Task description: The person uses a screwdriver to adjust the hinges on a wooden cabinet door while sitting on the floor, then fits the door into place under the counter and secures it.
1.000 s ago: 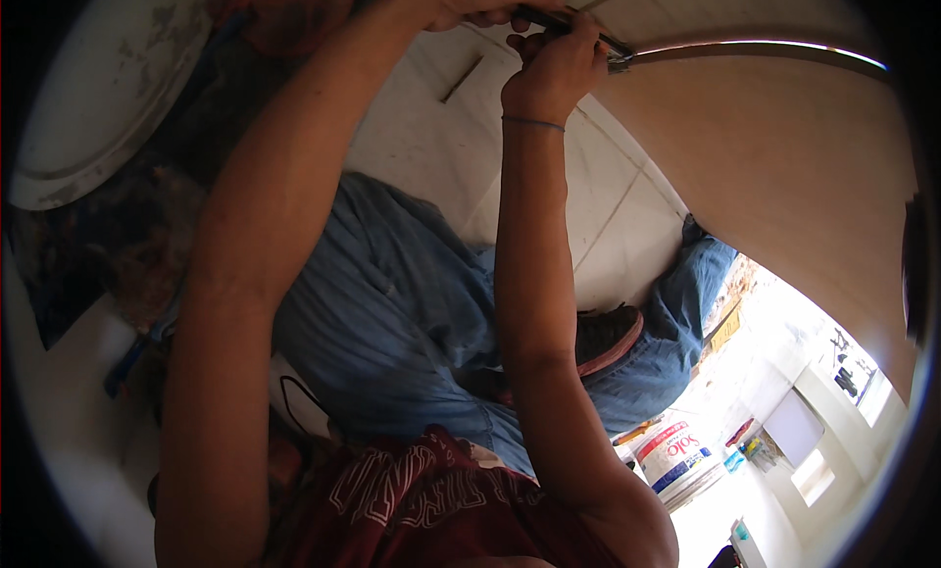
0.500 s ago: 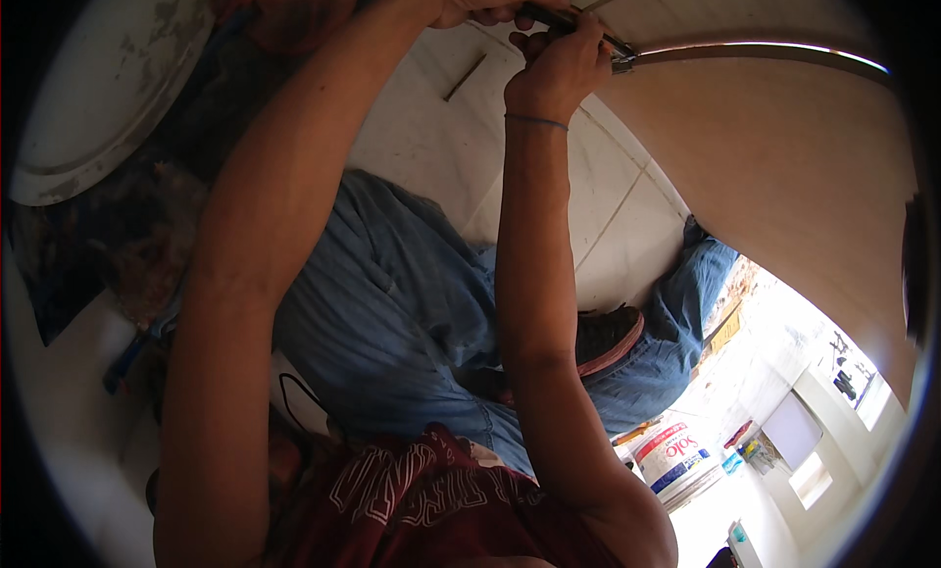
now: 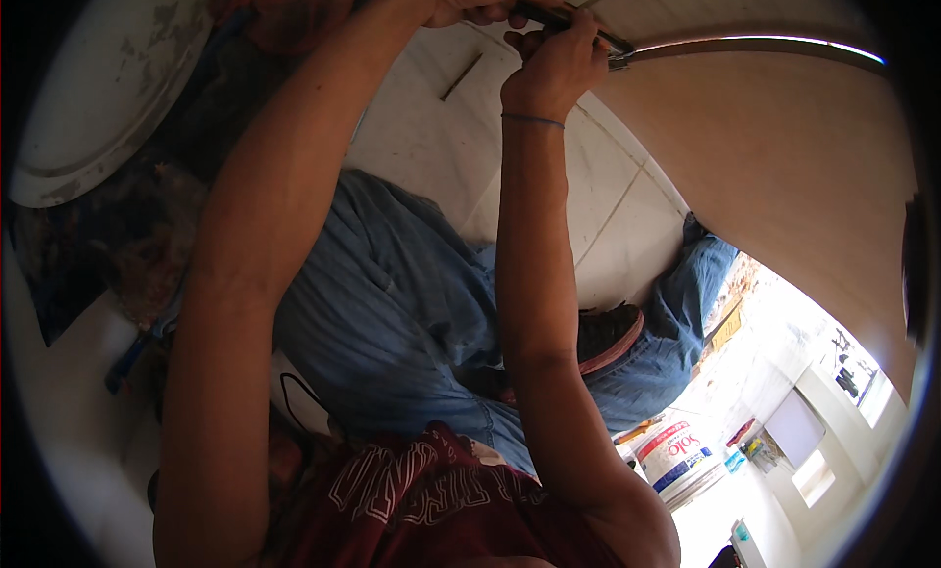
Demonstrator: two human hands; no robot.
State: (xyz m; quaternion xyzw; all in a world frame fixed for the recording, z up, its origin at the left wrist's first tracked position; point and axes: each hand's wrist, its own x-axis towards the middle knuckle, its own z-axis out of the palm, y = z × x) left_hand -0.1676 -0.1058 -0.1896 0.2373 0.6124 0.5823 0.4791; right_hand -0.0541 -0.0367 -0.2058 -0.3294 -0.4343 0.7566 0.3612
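Both my arms stretch up to the top of the view. My left hand (image 3: 475,0) is closed at the left end of a slim, dark-handled tool (image 3: 542,15), whose exact kind I cannot make out. Around the tool nearer its far end, the fingers of my right hand (image 3: 557,70) are wrapped. The tool's metallic tip reaches the corner of a light brown panel (image 3: 765,147), beside the narrow gap along its upper edge. Whether the tip grips the panel or only touches it is hidden. A thin dark band circles my right wrist.
Pale tiles (image 3: 618,200) lie under my denim-clad legs (image 3: 382,284). On the tiles rests a thin dark rod (image 3: 461,76). A round, stained white object (image 3: 98,88) stands at upper left, near dark bags (image 3: 137,235). A white bucket (image 3: 676,460) sits at lower right in bright light.
Both hands and the tool have shifted very slightly up and left in the picture. The grip looks the same.
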